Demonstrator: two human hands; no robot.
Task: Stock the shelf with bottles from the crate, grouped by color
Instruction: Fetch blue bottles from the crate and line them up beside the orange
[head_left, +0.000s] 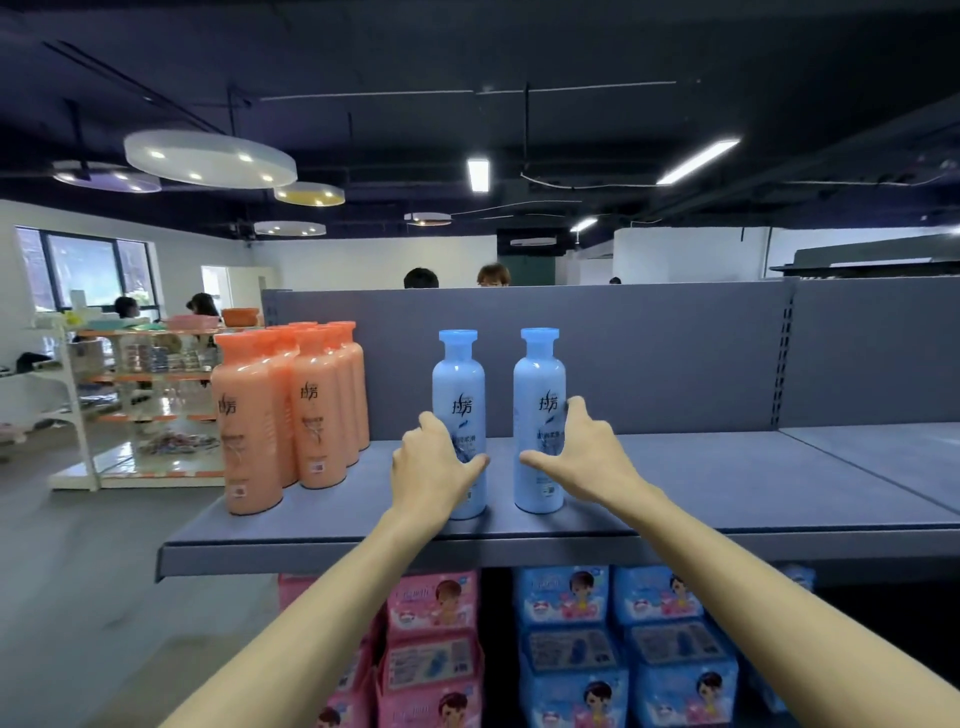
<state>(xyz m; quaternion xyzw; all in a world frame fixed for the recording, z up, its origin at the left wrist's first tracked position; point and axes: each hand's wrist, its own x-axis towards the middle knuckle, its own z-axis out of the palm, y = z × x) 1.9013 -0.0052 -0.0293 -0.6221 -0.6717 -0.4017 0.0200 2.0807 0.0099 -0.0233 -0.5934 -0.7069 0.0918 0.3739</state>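
Two light blue bottles stand upright side by side on the grey shelf (727, 488). My left hand (434, 467) is wrapped around the lower part of the left blue bottle (458, 379). My right hand (587, 452) grips the lower part of the right blue bottle (539, 374), thumb in front and fingers on its right side. Both bottles rest on the shelf near its front edge. Several orange bottles (291, 405) are grouped in rows at the shelf's left end. The crate is out of view.
The shelf's grey back panel (649, 353) rises behind the bottles. Below the shelf hang pink packs (431, 623) and blue packs (623, 634). A white rack with goods (130, 395) stands at the left across the floor. People's heads show beyond the panel.
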